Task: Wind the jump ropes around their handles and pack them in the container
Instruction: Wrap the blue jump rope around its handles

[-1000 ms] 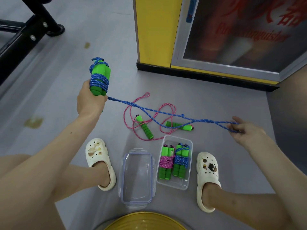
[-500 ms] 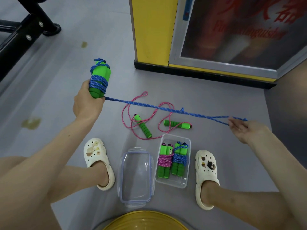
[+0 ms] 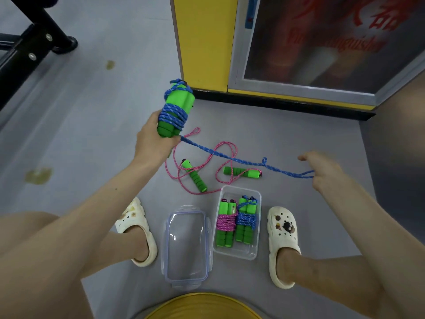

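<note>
My left hand [image 3: 153, 139] grips the lower ends of two green handles [image 3: 178, 104] held together, with blue rope wound round their middle and top. The free blue rope [image 3: 241, 160] runs down to the right, and its looped end is pinched by my right hand [image 3: 322, 171]. A loose pink jump rope [image 3: 202, 166] with two green handles lies on the floor behind the container. The clear container [image 3: 238, 254] between my feet holds a pink-wound bundle [image 3: 226, 223] and a blue-wound bundle [image 3: 246, 219].
The clear lid [image 3: 186, 245] lies on the floor left of the container. White clogs [image 3: 282, 238] flank both. A yellow cabinet [image 3: 202, 42] with a glass door stands behind. A black metal frame [image 3: 30, 47] is at the far left. A yellow round object [image 3: 202, 307] is at the bottom edge.
My left hand has moved right and nearer the cabinet with the handles. The stretch of blue rope between my hands has got shorter and slopes down to my right hand.
</note>
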Demonstrator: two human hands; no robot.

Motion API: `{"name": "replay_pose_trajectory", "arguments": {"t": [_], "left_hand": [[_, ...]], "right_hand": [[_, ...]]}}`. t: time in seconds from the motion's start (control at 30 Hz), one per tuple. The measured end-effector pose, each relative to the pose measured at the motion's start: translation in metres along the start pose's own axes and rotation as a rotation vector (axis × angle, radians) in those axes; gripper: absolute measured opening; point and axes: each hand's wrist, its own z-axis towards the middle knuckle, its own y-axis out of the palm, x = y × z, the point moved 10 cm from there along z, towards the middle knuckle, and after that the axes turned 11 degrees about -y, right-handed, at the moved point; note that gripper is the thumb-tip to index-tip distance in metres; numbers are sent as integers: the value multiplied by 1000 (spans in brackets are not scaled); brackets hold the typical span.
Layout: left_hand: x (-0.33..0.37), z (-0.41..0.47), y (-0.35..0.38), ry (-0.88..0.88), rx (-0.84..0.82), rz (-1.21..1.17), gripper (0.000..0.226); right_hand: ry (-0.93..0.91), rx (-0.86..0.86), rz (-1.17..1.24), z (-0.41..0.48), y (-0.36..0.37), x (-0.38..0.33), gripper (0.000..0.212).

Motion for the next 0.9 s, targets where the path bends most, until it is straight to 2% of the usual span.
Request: {"name": "replay_pose_trajectory", "arguments": {"t": [0.13,0.23,0.3,0.4,0.47,0.57,0.7,0.8,0.9], "left_hand": [[9,-15,32,-63,-189,-147,52],[22,-26,49,-42,-289,-166,51],[28,-34,61,-30,-360,-161,51],[31,-47,80,-18,-447,-137,54],[35,-52,85,24,-465,-96,56],[36,-51,83,35,-458,-94,56],[30,-49,76,17,-464,-103,57],[28,-48,69,-7,-460,-129,55],[27,-43,64,-23,-423,-132,52]], "right_hand": [[57,3,-22,-14,19,6,59],[-75,-10,-95,-24,33,-15,52],[-238,-145,-58,-36,60,-39,43],[-394,-444,54,-72,110,-64,36],[-456,-570,114,-91,131,-74,34],[-437,-656,184,-100,145,-78,30],[-444,-724,80,-104,151,-70,17],[-506,-699,4,-106,149,-69,5],[-506,-649,9,-100,144,-71,10]]}}
